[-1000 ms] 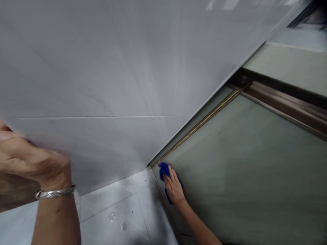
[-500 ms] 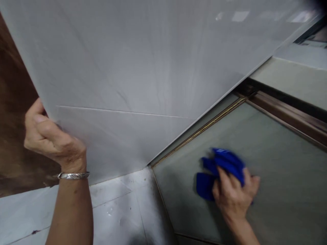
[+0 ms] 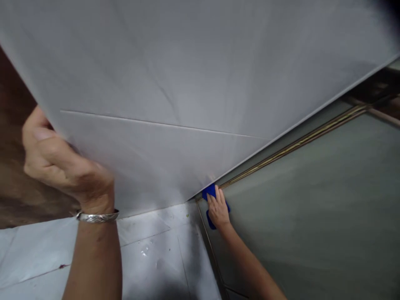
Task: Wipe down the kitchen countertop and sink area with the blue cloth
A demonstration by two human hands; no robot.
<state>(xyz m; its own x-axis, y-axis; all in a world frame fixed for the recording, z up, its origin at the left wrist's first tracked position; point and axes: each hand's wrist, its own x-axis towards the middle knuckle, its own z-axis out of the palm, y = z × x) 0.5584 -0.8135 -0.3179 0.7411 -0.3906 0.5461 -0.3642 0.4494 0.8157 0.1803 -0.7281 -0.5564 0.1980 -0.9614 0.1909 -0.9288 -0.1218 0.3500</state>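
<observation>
My left hand (image 3: 64, 156), with a silver bangle (image 3: 97, 216) at the wrist, is closed around the left edge of a glossy white marbled panel (image 3: 162, 83). Its fingertips are hidden behind that edge. My right hand (image 3: 218, 208) presses a folded blue cloth (image 3: 210, 191) to the lower left corner of a grey-green panel (image 3: 300, 200). Part of the cloth lies under the palm and shows below the hand. Beside the cloth runs a narrow gold-brown trim strip (image 3: 290, 147), just right of the white panel's lower edge.
White floor tiles (image 3: 150, 254), with wet spots and small specks, lie below the panels. A brown surface (image 3: 18, 175) stands behind my left hand. Dark framing (image 3: 375, 87) shows at the upper right.
My right hand has moved the blue cloth left and slightly up, from the middle of the grey-green panel to its corner by the trim. My left hand keeps its hold; the view has shifted closer.
</observation>
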